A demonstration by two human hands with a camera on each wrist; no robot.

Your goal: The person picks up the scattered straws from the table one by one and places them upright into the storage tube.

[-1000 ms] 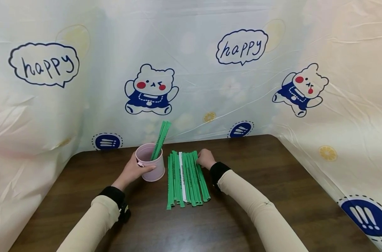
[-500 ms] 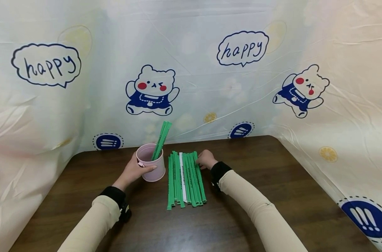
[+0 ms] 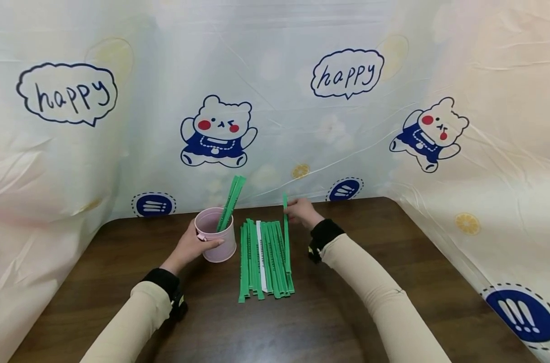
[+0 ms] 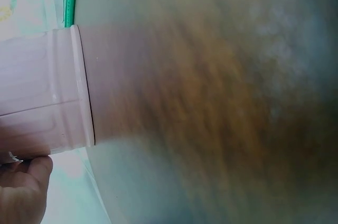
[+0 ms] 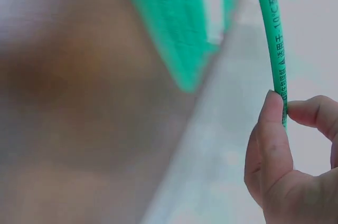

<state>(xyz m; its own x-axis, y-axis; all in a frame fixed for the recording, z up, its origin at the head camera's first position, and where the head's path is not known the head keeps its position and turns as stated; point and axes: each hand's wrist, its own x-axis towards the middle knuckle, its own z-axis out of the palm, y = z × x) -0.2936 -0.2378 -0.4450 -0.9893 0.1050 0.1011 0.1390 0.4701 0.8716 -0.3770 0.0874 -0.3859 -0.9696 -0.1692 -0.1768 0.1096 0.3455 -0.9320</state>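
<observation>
The brown table (image 3: 275,333) spans most of the lower half of the head view. A row of green strips (image 3: 277,257) lies just below centre, with the pink bucket (image 3: 226,249) close to its left. The left hand (image 3: 188,251) grips the bucket, in which a few leaning strips (image 3: 231,204) stand; the right hand (image 3: 303,213), at the row's upper right, pinches one single strip (image 5: 273,23). The step in hand looks like lifting that strip; the next move probably calls for a steady pinch until its lower end clears the row.
</observation>
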